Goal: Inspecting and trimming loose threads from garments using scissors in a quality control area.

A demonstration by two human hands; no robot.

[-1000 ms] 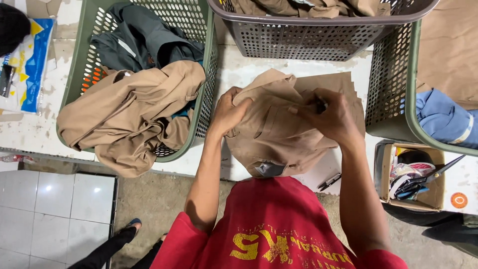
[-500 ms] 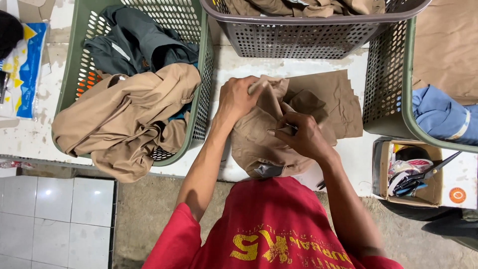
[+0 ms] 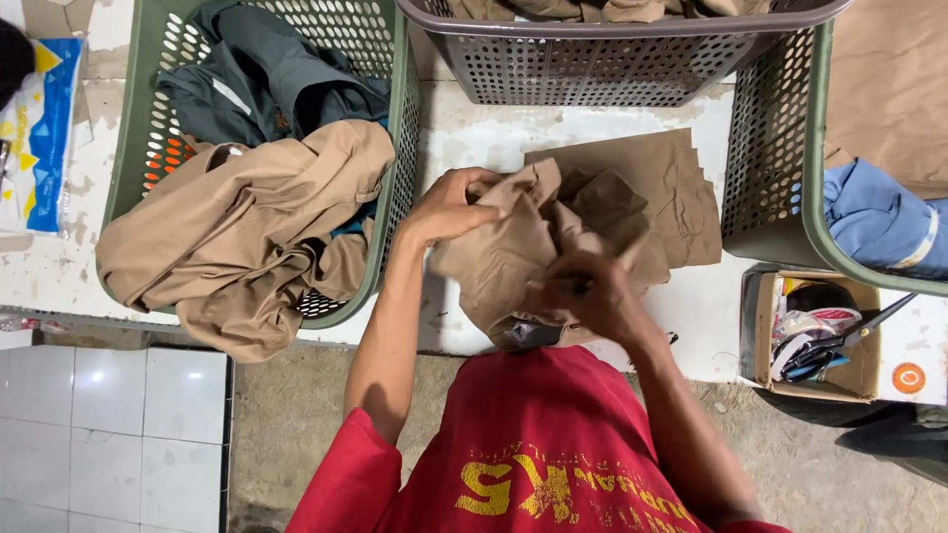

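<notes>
A crumpled tan garment (image 3: pixel 513 252) lies on the white counter (image 3: pixel 464 128) in front of me, over a sheet of brown paper (image 3: pixel 662 188). My left hand (image 3: pixel 449 202) grips the garment's upper left fold. My right hand (image 3: pixel 583 291) is closed on the cloth near its lower right, with a thin dark object between the fingers that I cannot make out. Both hands bunch the fabric together.
A green basket (image 3: pixel 395 118) at the left holds dark green clothes, and a tan garment (image 3: pixel 247 237) hangs over its front rim. A grey basket (image 3: pixel 592 69) stands behind, another green basket (image 3: pixel 780 148) with blue cloth (image 3: pixel 879 217) at the right. A small box (image 3: pixel 820 336) holds scissors.
The garment has gone from spread flat to bunched up. My right hand has moved down and left toward me; my left hand has shifted slightly right on the upper fold.
</notes>
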